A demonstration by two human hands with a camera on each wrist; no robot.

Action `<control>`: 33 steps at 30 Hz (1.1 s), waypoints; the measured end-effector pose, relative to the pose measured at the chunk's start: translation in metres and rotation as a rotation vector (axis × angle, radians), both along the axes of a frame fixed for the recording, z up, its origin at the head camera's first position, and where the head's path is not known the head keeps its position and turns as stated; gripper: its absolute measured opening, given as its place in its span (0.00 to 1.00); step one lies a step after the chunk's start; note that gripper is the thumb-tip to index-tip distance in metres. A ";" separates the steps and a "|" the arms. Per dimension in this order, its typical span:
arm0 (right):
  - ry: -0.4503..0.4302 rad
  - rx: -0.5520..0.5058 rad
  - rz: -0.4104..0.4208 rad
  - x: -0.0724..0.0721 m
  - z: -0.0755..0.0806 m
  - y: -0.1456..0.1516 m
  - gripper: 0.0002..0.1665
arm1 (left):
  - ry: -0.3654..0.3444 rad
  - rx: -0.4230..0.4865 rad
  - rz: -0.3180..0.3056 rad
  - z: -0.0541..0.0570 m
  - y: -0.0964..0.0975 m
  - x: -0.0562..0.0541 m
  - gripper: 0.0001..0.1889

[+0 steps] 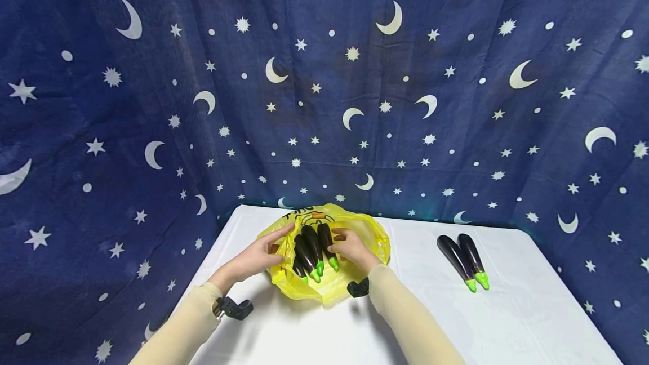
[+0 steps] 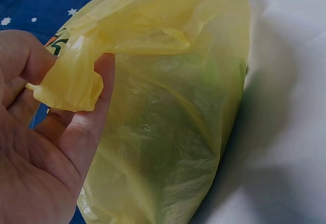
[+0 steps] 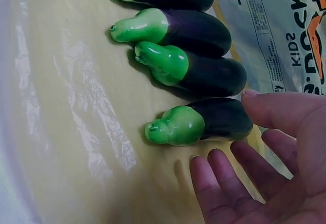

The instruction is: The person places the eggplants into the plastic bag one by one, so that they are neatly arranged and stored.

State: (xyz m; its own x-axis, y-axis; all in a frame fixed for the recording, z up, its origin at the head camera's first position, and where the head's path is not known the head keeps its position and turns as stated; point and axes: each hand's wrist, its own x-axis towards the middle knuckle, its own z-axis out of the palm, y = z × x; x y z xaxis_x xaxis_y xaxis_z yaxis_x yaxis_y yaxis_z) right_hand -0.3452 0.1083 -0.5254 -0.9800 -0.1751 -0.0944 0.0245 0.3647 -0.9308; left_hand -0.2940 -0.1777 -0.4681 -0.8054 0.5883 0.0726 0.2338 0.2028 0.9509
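A yellow plastic bag (image 1: pixel 332 292) with printed lettering lies on the table, its mouth spread toward me. Several dark purple eggplants (image 1: pixel 314 248) with bright green stem ends rest side by side inside it. My left hand (image 1: pixel 256 256) holds the bag's left rim; in the left wrist view a bunched fold of the plastic bag (image 2: pixel 71 84) sits between thumb and fingers. Inside the bag, my right hand (image 1: pixel 353 248) is at the rightmost eggplant (image 3: pixel 224 119). In the right wrist view its thumb is at that eggplant's dark end, and the other fingers are spread beside it.
Two more eggplants (image 1: pixel 463 261) lie side by side on the white table (image 1: pixel 522 320), to the right of the bag. A dark blue curtain (image 1: pixel 324 100) with moons and stars hangs behind the table and along its sides.
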 end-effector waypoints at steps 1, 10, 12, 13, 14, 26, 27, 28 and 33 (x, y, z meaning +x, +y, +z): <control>0.002 -0.004 0.003 0.001 0.001 0.001 0.37 | 0.001 0.002 -0.002 0.000 0.000 0.000 0.45; 0.047 -0.024 0.064 0.008 0.007 0.008 0.38 | -0.009 0.006 -0.002 0.001 0.001 0.000 0.45; 0.064 -0.014 0.076 0.011 0.008 0.010 0.38 | -0.010 0.003 0.000 0.002 0.001 0.001 0.45; 0.076 -0.009 0.081 0.012 0.009 0.011 0.38 | -0.010 0.000 0.000 0.002 0.002 0.001 0.45; 0.080 -0.008 0.086 0.013 0.009 0.012 0.38 | -0.010 -0.003 0.000 0.002 0.002 0.001 0.45; 0.079 -0.030 0.168 0.035 0.019 0.028 0.40 | 0.008 -0.026 -0.007 0.001 0.002 0.000 0.45; 0.077 -0.030 0.174 0.036 0.020 0.029 0.40 | 0.009 -0.025 -0.006 0.001 0.002 0.000 0.45; 0.073 -0.035 0.178 0.038 0.021 0.030 0.40 | 0.010 -0.026 -0.006 0.001 0.002 0.001 0.45; 0.090 -0.049 0.201 0.044 0.024 0.036 0.39 | 0.005 -0.034 0.000 0.003 0.003 0.001 0.45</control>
